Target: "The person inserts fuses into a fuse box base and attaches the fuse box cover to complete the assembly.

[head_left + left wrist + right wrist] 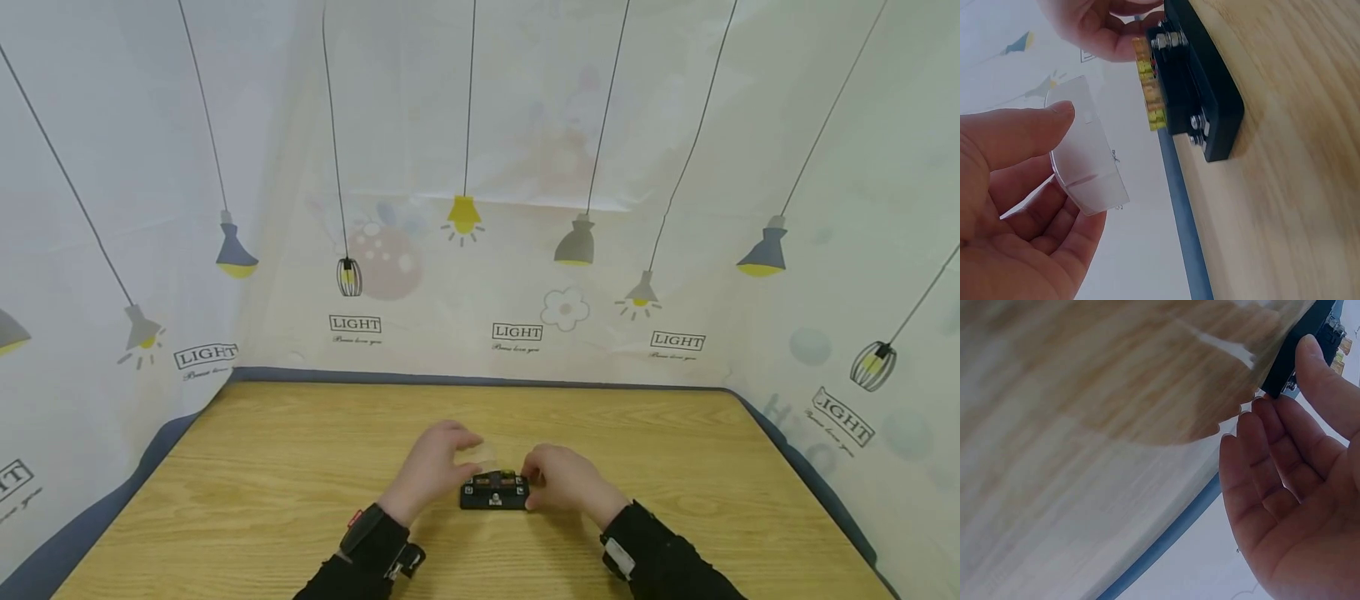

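Observation:
A black fuse block (480, 501) sits on the table between the hands. In the left wrist view, orange and yellow blade fuses (1149, 94) line its top, with metal screw terminals (1170, 40) beside them. My left hand (430, 468) pinches a clear plastic cover (1090, 150) between thumb and fingers. That cover is held apart from the block, just above and to its left in the head view. At the block's right end is my right hand (567, 482), gripping it with thumb and fingertips.
The wood-grain table (300, 433) extends around the block, with a dark blue edge (480, 380) at the back. White sheets printed with hanging lamps (465, 217) enclose the back and both sides. Black wrist cameras (405, 560) are strapped to both arms.

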### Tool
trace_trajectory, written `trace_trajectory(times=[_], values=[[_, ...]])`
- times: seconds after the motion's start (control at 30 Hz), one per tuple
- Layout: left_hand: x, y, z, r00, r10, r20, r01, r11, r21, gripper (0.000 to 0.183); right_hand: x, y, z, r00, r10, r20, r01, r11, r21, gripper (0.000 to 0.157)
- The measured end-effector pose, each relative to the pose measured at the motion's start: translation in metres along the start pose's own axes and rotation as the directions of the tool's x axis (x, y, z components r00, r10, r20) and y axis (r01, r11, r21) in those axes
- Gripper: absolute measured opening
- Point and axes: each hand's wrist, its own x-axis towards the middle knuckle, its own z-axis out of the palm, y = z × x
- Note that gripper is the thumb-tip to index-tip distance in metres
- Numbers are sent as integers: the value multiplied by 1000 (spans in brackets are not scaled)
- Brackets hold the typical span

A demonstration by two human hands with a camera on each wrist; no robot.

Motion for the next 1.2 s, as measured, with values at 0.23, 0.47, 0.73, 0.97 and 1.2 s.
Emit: trace_trajectory(times=[0.23, 0.47, 0.73, 0.97, 1.2], values=[[7, 7, 9, 1000, 16, 22, -16, 1000, -5, 34, 0, 1, 1, 1000, -17, -5, 17, 1000, 7, 30], [11, 11, 18, 999, 42, 29, -43, 999, 29, 33, 1, 4, 2, 999, -33, -7, 33, 999, 3, 30], [12, 13, 24, 997, 47, 54, -49, 998, 42, 33, 0, 4, 1, 1000, -29, -10, 29, 1000, 12, 29], [14, 10, 28, 996, 59, 67, -63, 996, 58, 32, -1, 3, 1, 999, -41, -16, 41, 999, 14, 29], [16, 8, 34, 995, 48, 90, -56, 995, 84, 32, -2, 2, -1, 999, -33, -3, 34, 999, 27, 29]])
